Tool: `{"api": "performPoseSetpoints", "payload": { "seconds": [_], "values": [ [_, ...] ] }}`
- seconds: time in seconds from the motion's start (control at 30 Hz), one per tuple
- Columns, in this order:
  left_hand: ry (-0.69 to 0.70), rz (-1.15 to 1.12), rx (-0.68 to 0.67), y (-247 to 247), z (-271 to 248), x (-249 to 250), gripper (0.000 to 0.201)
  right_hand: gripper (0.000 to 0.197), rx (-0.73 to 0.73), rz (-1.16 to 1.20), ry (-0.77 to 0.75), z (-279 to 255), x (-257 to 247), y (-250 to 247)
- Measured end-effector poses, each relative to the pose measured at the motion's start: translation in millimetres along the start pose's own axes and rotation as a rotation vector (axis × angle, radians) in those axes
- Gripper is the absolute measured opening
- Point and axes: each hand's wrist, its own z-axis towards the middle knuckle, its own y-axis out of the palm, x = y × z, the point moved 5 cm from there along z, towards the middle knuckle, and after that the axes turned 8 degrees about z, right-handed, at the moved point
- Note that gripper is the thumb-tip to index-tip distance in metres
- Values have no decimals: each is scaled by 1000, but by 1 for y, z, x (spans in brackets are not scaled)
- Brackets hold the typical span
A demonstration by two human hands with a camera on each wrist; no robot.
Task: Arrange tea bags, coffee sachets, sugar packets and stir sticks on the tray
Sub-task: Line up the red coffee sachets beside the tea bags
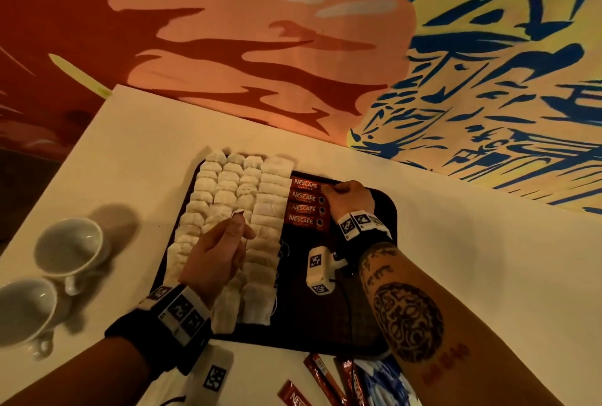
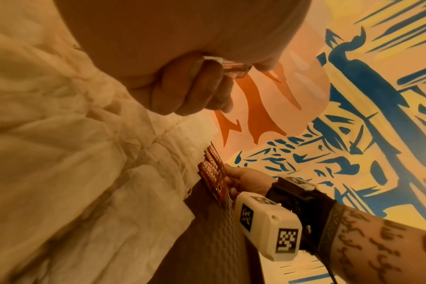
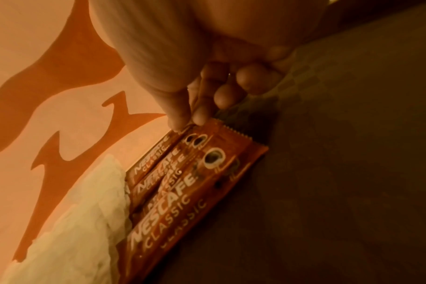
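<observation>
Currently:
right hand (image 1: 350,198): fingers pinch far coffee sachet (image 1: 306,183), beside tea bags (image 1: 228,210)
left hand (image 1: 216,252): fingers pinch small tag (image 2: 227,66), probably a sachet end
tray (image 1: 387,210): on bench (image 1: 472,259)

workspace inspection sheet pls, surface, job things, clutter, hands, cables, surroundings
surface: white table with black tray on it
job's things: tea bags in rows fill the tray's left part; four coffee sachets lie side by side to their right; more sachets loose on the table's near edge; sugar packets and stir sticks not made out
clutter: two cups left of the tray
grippers: left hand pinches a small sachet end over the tea bags; right hand pinches the far sachet's end
cables: thin black cable by the right wrist
surroundings: painted wall, orange and blue
</observation>
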Motion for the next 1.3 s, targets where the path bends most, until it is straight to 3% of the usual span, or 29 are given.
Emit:
{"api": "performPoseSetpoints", "payload": {
  "seconds": [0.27,0.4,0.53,0.67,0.77,0.9,1.0,1.3],
  "values": [
    [-59,-90,-31,5,-1,-1,52,39,69,77,-25,-9,-1,-14],
    [-10,-18,-21,10,-3,6,33,37,76,134,-127,-27,-1,-28],
    [62,47,6,17,-4,7,28,29,-146,256,-230,-70,-2,-19],
    [211,313,51,30,-19,23,16,27,-460,155,-364,-125,0,-14],
    [264,421,76,34,-29,31,19,13,-488,133,-434,-146,7,-16],
    [285,297,86,39,-43,41,15,8,-408,387,-288,-159,21,-30],
    [179,129,58,40,-49,39,10,10,-391,560,-178,-167,30,-45],
    [112,183,-17,44,-59,28,10,11,-363,606,-114,-178,53,-53]
  ]
}}
